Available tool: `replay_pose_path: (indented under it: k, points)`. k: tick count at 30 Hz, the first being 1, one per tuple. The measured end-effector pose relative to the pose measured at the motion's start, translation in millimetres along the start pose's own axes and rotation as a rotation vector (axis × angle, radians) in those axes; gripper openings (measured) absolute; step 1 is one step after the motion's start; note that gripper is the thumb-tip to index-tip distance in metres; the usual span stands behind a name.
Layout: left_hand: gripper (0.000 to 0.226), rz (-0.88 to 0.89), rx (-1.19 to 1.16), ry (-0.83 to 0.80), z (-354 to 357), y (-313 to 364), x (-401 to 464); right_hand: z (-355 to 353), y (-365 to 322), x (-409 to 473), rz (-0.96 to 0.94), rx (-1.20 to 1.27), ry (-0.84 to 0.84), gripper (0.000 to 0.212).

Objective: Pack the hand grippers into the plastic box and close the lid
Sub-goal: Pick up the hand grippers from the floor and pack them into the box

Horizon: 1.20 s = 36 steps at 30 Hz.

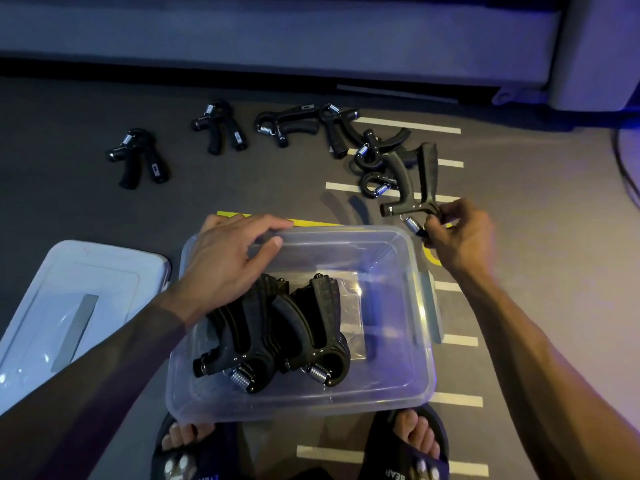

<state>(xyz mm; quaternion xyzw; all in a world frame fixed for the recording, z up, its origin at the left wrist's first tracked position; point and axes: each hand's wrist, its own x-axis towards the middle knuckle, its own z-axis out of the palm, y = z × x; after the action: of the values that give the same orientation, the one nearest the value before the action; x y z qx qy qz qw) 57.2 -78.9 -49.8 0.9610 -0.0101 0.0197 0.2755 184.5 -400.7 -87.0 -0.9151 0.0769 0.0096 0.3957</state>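
- 2 feet in black slide sandals stand at the bottom edge of the view, toes just short of the box's near wall.
- The clear plastic box sits open on the dark floor mat, directly ahead of the feet.
- Inside it, packed hand grippers lie toward the left half, handles pointing away and their steel springs toward the near wall; at least 2 show, nested against each other, and an exact count is hard to make out.
- The lid lies flat on the mat just to the left of the box, off it, with a grey strip down its middle.
- The left hand rests over the far left corner of the box, fingers straight and spread across the far rim, thumb reaching inward, holding nothing.
- The right hand is beyond the box's far right corner, fingertips pinching the held hand gripper at its spring end, handles pointing up and away.
- Just behind it, 2 more grippers lie overlapped on white floor stripes.
- Farther back, 4 loose grippers lie in a rough row across the mat.
- A pale padded base runs along the far side.
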Motion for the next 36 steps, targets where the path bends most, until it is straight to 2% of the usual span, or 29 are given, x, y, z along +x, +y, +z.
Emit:
replay_pose_path:
  k: [3,6,10,13,16,19,21,24,28,30,33,36]
  points:
    - [0.031,-0.008,-0.062,-0.02,-4.2,4.8,1.3,-13.1,-32.2,-13.7,-0.073,0.092,0.103,0.013]
    - [0.029,-0.014,-0.166,0.021,-7.9,16.5,0.6,-22.6,-58.8,-42.6,-0.147,0.176,0.088,0.016]
    - [0.035,-0.04,-0.451,0.069,-15.4,40.3,3.3,-19.9,-79.6,-91.7,-0.208,0.196,-0.048,0.021]
    - [0.024,-0.092,-0.687,0.041,-21.7,51.6,5.0,-9.2,-83.0,-124.0,-0.227,0.199,-0.152,0.02]
    - [0.031,-0.125,-0.785,0.064,-20.2,51.1,0.9,-4.1,-76.9,-141.5,-0.224,0.174,-0.223,0.021]
    - [0.041,-0.161,-0.836,0.019,-21.3,46.0,-4.2,-5.6,-74.3,-147.8,-0.201,0.272,-0.408,0.018]
    - [0.036,-0.158,-0.831,-0.052,-22.5,44.1,-7.0,-7.3,-75.4,-145.7,-0.158,0.348,-0.484,0.012]
    - [0.026,-0.123,-0.825,-0.159,-17.0,42.8,-12.2,-6.2,-80.0,-139.5,-0.178,0.331,-0.538,0.024]
    - [0.023,-0.099,-0.722,-0.229,-9.9,38.3,-16.9,-4.4,-78.8,-132.9,-0.125,0.386,-0.628,0.015]
    - [0.022,-0.052,-0.529,-0.163,-9.5,32.3,-18.0,-3.0,-71.8,-133.4,-0.121,0.337,-0.685,0.019]
    - [0.02,-0.011,-0.253,0.039,-10.6,17.6,-16.8,3.5,-60.8,-142.0,-0.137,0.189,-0.707,0.023]
    - [0.021,-0.01,-0.118,0.095,-13.2,6.0,-17.0,13.1,-53.5,-154.2,-0.064,0.188,-0.715,0.027]
